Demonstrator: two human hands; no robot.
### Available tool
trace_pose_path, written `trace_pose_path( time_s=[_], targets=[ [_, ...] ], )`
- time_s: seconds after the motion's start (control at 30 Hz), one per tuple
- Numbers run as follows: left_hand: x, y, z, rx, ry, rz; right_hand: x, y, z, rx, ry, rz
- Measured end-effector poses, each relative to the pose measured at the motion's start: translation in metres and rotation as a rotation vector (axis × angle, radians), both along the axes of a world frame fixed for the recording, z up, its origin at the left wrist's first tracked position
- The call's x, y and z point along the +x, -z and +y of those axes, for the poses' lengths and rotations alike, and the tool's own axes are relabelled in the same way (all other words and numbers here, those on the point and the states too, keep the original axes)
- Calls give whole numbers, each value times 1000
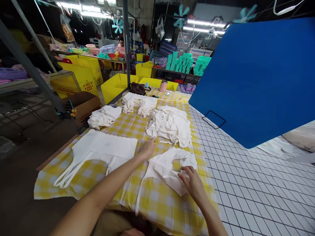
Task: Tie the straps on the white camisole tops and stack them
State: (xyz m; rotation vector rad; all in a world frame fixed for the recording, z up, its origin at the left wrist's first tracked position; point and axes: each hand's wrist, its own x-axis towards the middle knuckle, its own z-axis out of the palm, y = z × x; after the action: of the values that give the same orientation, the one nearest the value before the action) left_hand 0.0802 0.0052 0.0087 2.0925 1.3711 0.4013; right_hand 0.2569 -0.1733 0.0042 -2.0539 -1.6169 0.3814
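On the yellow checked cloth in front of me lies a white strappy top (163,170), loosely spread and partly folded. My right hand (193,183) rests at its right side, fingers apart and touching the fabric. My left hand (148,148) is past its upper left edge, fingers curled together; whatever they may hold is hidden. A thin white strap (165,142) lies just right of those fingers. To the left, another white top (105,144) lies flat, its straps pointing toward me. Beyond my hands is a loose heap of white tops (169,123).
Neatly stacked white tops (139,102) and a crumpled white pile (104,116) lie farther back. Behind them are a dark bag (137,88) and a pink tumbler (163,86). A blue board (261,78) juts in at right above a white grid surface (236,170). A metal post (127,42) stands at the table's left.
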Motion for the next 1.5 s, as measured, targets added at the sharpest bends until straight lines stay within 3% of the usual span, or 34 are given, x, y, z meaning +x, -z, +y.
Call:
trace_pose_path(
  time_s=[0.17,0.37,0.47,0.63,0.73,0.83,0.93,1.07,1.13,1.23,1.4,1.5],
  targets=[
    [41,4,28,-3,44,31,-8,10,8,67,-10,19],
    [41,4,39,-49,183,-18,6,10,23,185,53,22],
    [30,-11,28,-67,260,-69,8,6,50,262,-2,3],
    [1,-47,-5,-190,456,-300,1,-5,104,284,-349,25],
    [-21,-63,-18,-278,463,-383,-7,-18,115,249,-477,23],
    [-42,-76,-28,-387,411,-470,-20,-40,101,314,-500,14],
    [-63,-95,-46,-544,391,-630,-38,-74,65,517,-499,-32],
    [-89,-136,-85,-684,471,-802,-66,-125,13,689,-560,-11],
    [-97,-153,-102,-720,542,-835,-76,-135,3,696,-611,18],
    [-97,-160,-115,-698,604,-817,-82,-115,16,603,-661,-11],
    [-95,-137,-117,-728,550,-836,-62,-46,74,628,-557,-192],
    [-106,-131,-118,-685,472,-864,-43,-35,96,704,-518,-178]
  ],
)
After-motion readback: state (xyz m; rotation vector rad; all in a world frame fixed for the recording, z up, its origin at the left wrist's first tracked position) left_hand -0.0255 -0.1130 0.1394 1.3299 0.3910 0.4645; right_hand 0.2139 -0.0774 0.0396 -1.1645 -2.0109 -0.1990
